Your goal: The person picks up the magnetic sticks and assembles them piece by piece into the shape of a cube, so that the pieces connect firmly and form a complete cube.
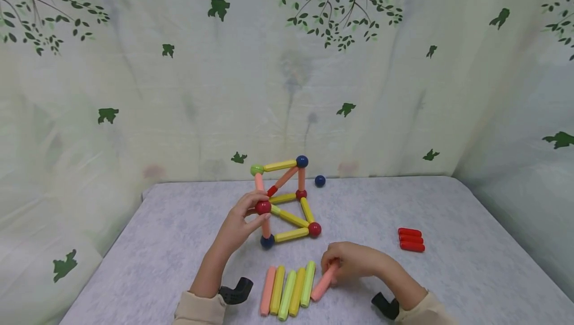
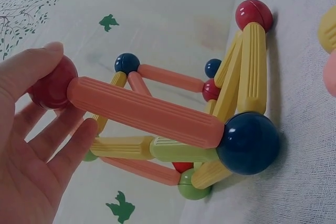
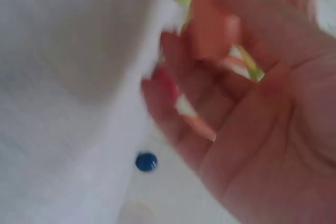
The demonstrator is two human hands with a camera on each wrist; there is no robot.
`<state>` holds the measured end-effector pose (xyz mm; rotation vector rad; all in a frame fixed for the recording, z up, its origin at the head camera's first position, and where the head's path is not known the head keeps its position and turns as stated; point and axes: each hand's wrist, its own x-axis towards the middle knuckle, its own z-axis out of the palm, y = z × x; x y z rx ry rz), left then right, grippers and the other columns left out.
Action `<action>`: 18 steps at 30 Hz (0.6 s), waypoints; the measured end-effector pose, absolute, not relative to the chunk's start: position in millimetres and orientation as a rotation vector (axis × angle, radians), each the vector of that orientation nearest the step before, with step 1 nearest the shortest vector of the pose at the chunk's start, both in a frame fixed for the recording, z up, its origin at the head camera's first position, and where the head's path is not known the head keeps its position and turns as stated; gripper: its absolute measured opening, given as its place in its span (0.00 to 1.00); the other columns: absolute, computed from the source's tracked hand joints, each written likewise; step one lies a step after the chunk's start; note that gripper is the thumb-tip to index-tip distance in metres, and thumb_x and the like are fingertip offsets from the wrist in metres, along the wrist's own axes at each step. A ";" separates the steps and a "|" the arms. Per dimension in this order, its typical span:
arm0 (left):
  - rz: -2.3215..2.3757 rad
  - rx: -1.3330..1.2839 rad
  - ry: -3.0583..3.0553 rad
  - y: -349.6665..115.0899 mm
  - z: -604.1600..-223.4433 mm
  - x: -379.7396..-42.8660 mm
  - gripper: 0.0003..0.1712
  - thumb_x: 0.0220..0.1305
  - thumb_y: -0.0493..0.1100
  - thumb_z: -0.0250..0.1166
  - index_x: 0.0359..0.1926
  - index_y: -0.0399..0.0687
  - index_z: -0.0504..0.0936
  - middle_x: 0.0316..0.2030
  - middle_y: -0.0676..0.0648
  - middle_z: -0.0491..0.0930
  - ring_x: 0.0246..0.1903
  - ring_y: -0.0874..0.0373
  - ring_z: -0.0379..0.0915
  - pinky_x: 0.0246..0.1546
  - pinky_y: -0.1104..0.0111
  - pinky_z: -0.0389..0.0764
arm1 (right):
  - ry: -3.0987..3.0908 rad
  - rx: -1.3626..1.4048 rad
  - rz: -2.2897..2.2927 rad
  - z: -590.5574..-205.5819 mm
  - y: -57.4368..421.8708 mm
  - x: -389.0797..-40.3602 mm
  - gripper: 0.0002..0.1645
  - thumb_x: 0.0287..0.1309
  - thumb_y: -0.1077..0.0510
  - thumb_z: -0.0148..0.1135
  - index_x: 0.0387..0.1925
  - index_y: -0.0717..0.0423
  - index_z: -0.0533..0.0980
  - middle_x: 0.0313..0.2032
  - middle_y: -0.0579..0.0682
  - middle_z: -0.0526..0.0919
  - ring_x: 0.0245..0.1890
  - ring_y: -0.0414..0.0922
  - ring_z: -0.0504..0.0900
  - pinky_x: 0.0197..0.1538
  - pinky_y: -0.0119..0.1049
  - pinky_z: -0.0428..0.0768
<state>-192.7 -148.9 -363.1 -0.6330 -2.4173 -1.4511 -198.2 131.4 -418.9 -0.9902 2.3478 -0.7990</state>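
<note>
My left hand (image 1: 239, 220) pinches a red ball (image 1: 263, 207) between thumb and fingers. That ball tops an upright salmon rod (image 2: 147, 111), whose lower end meets a blue ball (image 2: 249, 143) on the table. Both belong to an open frame of yellow, salmon and green rods joined by coloured balls; one upper yellow rod (image 1: 280, 165) runs between a green ball (image 1: 257, 169) and a blue ball (image 1: 302, 161). Nearer the front, my right hand (image 1: 356, 260) grips a loose salmon rod (image 1: 324, 289), tilted beside the row of rods. The right wrist view is blurred.
Several salmon, yellow and green rods (image 1: 287, 295) lie side by side at the front. Three red rods (image 1: 411, 240) are grouped on the right. A loose blue ball (image 1: 320, 181) sits behind the frame, close to the table's back edge and the printed curtain (image 1: 381, 130).
</note>
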 end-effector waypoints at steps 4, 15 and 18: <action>-1.470 -0.617 -2.420 -148.9 -364.2 -193.4 0.21 0.53 0.30 0.63 0.50 0.38 0.72 0.52 0.39 0.68 0.47 0.49 0.68 0.47 0.56 0.72 | 2.303 -0.910 -1.039 -401.4 135.5 -209.7 0.07 0.52 0.59 0.63 0.35 0.46 0.77 0.30 0.42 0.75 0.32 0.41 0.71 0.34 0.33 0.71; -1.456 -0.640 -2.410 -149.6 -367.3 -195.1 0.21 0.53 0.31 0.64 0.50 0.39 0.72 0.52 0.38 0.68 0.46 0.49 0.69 0.45 0.56 0.73 | 2.583 -0.891 -1.514 -375.0 91.3 -234.9 0.13 0.54 0.56 0.62 0.41 0.54 0.75 0.29 0.47 0.73 0.26 0.45 0.70 0.26 0.32 0.71; -1.428 -0.649 -2.407 -150.3 -374.2 -201.2 0.21 0.53 0.31 0.64 0.50 0.40 0.72 0.51 0.40 0.69 0.46 0.50 0.68 0.45 0.58 0.73 | 2.603 -0.918 -1.529 -373.8 82.0 -239.0 0.12 0.53 0.58 0.62 0.41 0.54 0.75 0.28 0.47 0.72 0.25 0.45 0.69 0.25 0.31 0.70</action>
